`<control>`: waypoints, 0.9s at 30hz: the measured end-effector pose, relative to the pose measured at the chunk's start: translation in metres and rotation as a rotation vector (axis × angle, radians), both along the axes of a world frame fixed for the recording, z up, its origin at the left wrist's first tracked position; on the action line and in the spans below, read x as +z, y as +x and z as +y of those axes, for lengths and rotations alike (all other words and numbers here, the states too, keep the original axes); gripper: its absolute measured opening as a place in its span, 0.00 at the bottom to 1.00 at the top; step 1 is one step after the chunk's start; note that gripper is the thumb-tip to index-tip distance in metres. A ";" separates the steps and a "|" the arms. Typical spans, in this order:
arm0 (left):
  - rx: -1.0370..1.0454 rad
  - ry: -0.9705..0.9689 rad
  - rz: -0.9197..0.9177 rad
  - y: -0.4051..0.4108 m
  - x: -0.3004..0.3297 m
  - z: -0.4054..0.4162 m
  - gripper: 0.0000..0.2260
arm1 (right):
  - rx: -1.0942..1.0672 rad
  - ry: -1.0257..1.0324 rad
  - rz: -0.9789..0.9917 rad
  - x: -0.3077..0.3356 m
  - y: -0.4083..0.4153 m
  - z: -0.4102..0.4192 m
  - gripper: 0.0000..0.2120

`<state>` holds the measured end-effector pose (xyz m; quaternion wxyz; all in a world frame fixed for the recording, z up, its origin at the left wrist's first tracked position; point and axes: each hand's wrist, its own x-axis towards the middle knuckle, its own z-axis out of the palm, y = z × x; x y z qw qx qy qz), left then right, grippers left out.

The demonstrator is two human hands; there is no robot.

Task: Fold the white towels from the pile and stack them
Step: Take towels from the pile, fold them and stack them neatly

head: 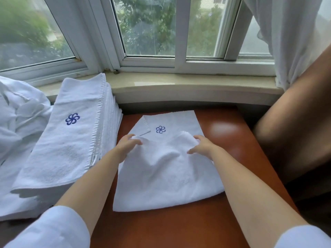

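Note:
A white towel (166,176) with a blue flower logo lies on the reddish-brown table (223,133), its near half lifted and folded toward the far half. My left hand (128,143) grips the left corner of the raised edge. My right hand (201,144) pinches the right corner of that edge. A tall stack of folded white towels (68,140) with the same logo stands to the left. An unfolded pile of white towels (16,111) lies at the far left.
A stone window sill (179,86) and a window run along the far side of the table. A brown curtain (295,131) hangs at the right, with a sheer white curtain (286,33) behind it.

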<state>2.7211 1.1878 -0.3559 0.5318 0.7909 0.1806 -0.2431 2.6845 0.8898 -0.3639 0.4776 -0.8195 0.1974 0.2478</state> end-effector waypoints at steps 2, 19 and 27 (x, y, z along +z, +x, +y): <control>0.082 0.011 -0.077 0.008 -0.002 -0.001 0.21 | -0.103 0.104 0.007 -0.001 0.011 0.002 0.34; 0.152 0.448 -0.862 0.107 -0.020 -0.040 0.08 | -0.580 -0.149 -0.592 -0.032 0.133 -0.002 0.09; -0.247 0.562 -0.076 0.157 -0.049 -0.035 0.21 | -0.307 -0.394 -0.222 -0.066 0.189 -0.007 0.16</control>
